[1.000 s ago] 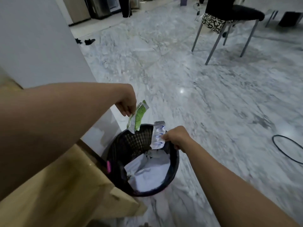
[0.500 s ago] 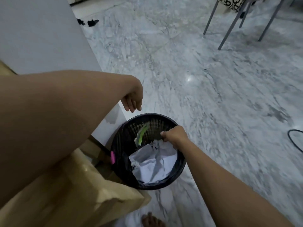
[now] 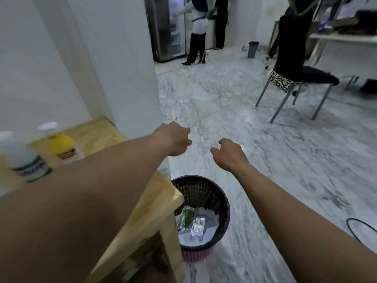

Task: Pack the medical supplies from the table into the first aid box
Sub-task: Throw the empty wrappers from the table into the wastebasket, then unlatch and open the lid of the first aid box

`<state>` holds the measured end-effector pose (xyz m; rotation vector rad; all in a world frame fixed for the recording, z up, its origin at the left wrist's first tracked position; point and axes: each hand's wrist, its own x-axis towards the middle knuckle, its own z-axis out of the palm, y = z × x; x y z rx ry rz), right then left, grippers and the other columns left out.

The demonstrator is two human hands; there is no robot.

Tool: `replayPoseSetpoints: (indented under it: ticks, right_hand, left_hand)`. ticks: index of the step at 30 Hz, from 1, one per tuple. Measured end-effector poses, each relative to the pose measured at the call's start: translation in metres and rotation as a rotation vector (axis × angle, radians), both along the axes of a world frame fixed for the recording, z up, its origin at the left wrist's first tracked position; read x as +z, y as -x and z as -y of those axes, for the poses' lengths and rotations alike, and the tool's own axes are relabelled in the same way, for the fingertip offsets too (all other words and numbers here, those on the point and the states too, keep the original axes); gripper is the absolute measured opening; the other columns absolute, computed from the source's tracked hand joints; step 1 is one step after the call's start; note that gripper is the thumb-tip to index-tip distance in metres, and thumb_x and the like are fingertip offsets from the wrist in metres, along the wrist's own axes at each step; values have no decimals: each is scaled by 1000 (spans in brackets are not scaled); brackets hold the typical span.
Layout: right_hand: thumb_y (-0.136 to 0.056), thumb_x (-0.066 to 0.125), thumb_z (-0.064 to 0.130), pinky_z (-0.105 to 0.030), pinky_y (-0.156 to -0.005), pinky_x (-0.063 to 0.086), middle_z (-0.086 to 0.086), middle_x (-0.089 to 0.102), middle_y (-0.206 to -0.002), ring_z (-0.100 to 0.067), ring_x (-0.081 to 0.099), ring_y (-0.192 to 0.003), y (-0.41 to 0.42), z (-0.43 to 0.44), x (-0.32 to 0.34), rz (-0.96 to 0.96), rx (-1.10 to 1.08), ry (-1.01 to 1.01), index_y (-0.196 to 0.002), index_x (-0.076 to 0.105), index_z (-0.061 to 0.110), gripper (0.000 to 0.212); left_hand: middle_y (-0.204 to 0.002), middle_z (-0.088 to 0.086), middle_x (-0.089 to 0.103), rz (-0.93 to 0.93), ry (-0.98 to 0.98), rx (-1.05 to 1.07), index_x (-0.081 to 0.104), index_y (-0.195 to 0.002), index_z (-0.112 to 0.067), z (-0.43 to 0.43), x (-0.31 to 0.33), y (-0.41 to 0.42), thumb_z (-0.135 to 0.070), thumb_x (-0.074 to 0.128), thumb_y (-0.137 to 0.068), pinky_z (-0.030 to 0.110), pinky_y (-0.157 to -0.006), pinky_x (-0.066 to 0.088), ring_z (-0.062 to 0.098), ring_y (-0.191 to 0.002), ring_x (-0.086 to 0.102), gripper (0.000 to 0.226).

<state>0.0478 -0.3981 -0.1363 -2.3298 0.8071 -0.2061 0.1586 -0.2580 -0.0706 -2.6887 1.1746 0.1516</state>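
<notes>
Both hands hang empty above a black mesh waste bin (image 3: 206, 193) on the marble floor (image 3: 265, 139), beside the corner of a pale wooden table (image 3: 155, 209). The left hand (image 3: 175, 139) is loosely curled, fingers bent inward and gripping nothing; the right hand (image 3: 229, 154) is half open, thumb and forefinger apart, also touching nothing. In the bin, on crumpled white paper, lie a green-and-white sachet (image 3: 186, 217) and two silver blister strips (image 3: 197, 225), apparently discarded rather than packed. On the table at far left stand two blurred supplies: a white bottle with a green label (image 3: 22, 158) and a yellow bottle with a white cap (image 3: 61, 141). The first aid box is not in view. The sorting-out of waste looks finished, and the packing itself lies ahead; the next move likely calls for turning back to the table, taking up a bottle with either free hand and carrying it to the box, wherever that sits.
</notes>
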Motion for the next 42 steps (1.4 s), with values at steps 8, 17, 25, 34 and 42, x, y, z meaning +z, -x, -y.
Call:
replayPoseSetpoints:
  ticks: [8,17,25,34,42]
  right_hand:
    - [-100,47,38,-33,-89,40,-12,48,-144,-29,47,-128,51,-61,128,31,162,250,-144,40,7,55]
    - [-98,49,38,-39,-102,38,-10,43,-150,-27,40,-136,74,-182,213,192,377,374,-149,35,11,59]
    - [-97,48,41,-39,-102,39,-12,46,-147,-29,44,-132,74,-304,226,308,608,407,-146,38,11,59]
    - [-98,47,46,-39,-109,32,-10,39,-153,-26,36,-140,59,-413,202,295,880,423,-151,32,14,64]
    - [-102,40,44,-41,-114,25,-12,26,-160,-27,24,-146,40,-444,170,256,1032,472,-153,31,23,56]
  left_hand:
    - [-131,11,57,239,142,27,51,-134,-14,-106,90,88,-37,33,-104,47,-108,31,31,-133,36,42]
    - [-134,6,57,478,338,171,48,-138,-17,-251,149,154,-37,36,-102,45,-108,32,27,-132,40,43]
    - [-159,7,35,560,420,451,33,-153,-22,-390,138,201,-41,31,-104,48,-118,22,27,-148,24,53]
    - [-159,7,35,528,458,665,34,-153,-26,-470,108,216,-45,29,-103,45,-116,23,26,-147,25,53]
    - [-162,4,28,494,499,749,27,-156,-31,-487,69,209,-46,28,-104,48,-118,19,24,-151,17,55]
